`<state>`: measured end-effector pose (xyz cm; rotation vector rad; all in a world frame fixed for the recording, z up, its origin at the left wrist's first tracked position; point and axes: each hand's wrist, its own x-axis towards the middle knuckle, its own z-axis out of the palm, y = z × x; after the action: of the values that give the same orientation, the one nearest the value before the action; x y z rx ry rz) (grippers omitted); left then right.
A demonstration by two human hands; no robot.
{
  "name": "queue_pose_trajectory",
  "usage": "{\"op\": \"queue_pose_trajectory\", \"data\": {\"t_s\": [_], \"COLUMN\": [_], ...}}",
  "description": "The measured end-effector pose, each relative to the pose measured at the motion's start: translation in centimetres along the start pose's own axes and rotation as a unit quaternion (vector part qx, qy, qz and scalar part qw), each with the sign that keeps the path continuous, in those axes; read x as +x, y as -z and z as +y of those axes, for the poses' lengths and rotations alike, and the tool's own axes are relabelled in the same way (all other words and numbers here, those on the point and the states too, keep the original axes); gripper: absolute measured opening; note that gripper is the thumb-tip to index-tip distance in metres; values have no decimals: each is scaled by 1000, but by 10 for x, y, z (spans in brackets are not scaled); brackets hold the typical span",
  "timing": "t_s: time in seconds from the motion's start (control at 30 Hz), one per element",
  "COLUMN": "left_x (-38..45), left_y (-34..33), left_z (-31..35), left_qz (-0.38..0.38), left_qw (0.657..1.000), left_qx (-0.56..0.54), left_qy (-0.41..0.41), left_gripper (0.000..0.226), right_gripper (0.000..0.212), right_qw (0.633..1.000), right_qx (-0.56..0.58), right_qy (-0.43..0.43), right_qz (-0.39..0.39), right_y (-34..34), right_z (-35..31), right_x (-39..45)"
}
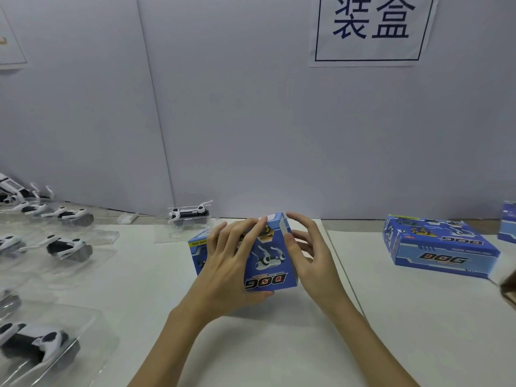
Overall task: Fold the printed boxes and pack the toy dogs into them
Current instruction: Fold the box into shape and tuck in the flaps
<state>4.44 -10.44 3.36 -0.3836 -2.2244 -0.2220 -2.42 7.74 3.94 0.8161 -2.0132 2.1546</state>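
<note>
A blue printed box (269, 263) with a dog picture and "DOG" lettering stands on the white table in the middle. My left hand (231, 263) grips it, fingers spread over the top and thumb under the near edge. My right hand (310, 255) is at the box's right end, fingers curved around the end flap and touching it. A toy dog (188, 215) in a clear plastic tray sits just behind the box to the left. The inside of the box is hidden.
Several toy dogs in clear trays (67, 247) lie along the left of the table. A closed blue box (438, 247) rests at the right, another box (506, 224) at the far right edge. A wall with a paper sign (371, 29) stands behind.
</note>
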Motion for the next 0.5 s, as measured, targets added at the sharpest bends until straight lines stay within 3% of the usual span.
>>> {"op": "queue_pose_trajectory", "data": {"t_s": [0.5], "left_x": [-2], "left_y": [-4], "left_z": [-2], "left_qz": [-9], "left_qw": [1000], "left_qx": [24], "left_qy": [13], "left_gripper": [114], "right_gripper": [53], "right_qw": [1000], "right_qx": [9], "right_qy": [2], "right_qz": [-1], "right_y": [-2], "right_z": [6], "right_x": [-2]}}
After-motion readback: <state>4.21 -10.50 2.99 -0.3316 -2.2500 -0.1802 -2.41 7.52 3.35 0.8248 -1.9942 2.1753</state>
